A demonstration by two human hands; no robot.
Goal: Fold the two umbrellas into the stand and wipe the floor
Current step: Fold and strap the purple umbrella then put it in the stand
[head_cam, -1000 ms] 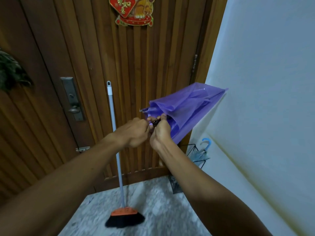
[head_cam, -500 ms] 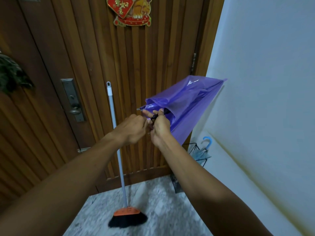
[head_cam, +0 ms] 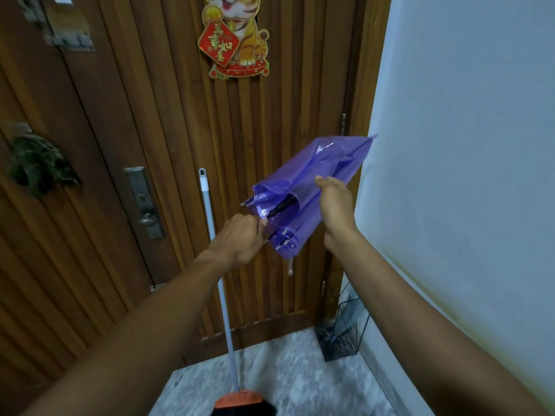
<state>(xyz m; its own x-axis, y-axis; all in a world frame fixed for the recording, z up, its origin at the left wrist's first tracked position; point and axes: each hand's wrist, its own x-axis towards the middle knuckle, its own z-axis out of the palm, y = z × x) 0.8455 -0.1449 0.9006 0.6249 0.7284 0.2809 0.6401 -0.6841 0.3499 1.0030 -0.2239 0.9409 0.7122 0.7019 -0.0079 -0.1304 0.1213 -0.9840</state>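
- Our left hand pinches the purple umbrella at its near end, midair before the door.
- Our right hand touches the canopy; we cannot tell its grip.
- The umbrella is not yet in the stand, far right, and the floor looks unwiped.

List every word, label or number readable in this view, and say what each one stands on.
"萬事如意", as far as it can be made out: gold characters on the red diamond plaque of the paper tiger decoration on the wooden door.
Grey plate at the door's upper left: too blurred to read.
No other text shows.
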